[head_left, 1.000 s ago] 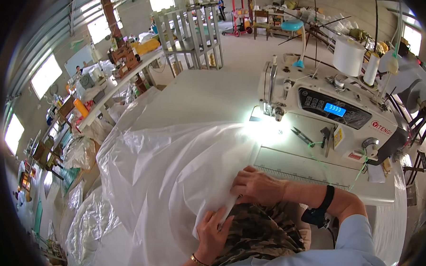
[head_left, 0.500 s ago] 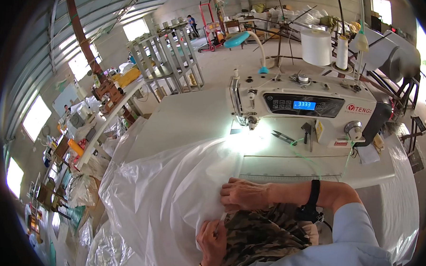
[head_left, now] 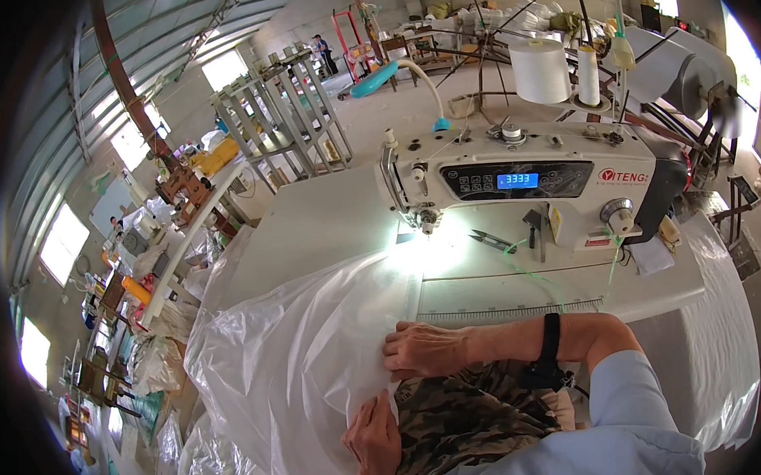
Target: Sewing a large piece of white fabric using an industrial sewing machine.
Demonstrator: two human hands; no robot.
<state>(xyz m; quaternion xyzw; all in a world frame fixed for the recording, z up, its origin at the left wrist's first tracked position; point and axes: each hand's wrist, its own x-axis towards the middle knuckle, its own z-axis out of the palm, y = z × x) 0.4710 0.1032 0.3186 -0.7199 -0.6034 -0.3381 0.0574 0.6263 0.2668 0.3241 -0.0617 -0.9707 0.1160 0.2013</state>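
Observation:
A large sheet of thin, whitish see-through plastic film [head_left: 308,345] drapes over the sewing machine table and hangs off its front left. Its far end runs up under the lit needle area of a white sewing machine [head_left: 528,155]. My right hand [head_left: 426,350] reaches across from the right, fingers curled over the sheet's right edge just in front of the table. Closer to me, my left hand [head_left: 374,441] pinches the same edge, its fingertips pointing toward the right hand. Parts of both thumbs are hidden.
Thread snips [head_left: 492,241] and a small black-headed tool [head_left: 531,225] lie beside the machine. Along the table's front runs a ruler strip [head_left: 513,313]. White thread cones [head_left: 541,70] stand behind. Grey metal racks [head_left: 275,118] are at the far left.
The whole view has shifted, so the machine appears farther left. My left hand's fingers have straightened along the film's edge, closer to my right hand. My right hand keeps its place on the film.

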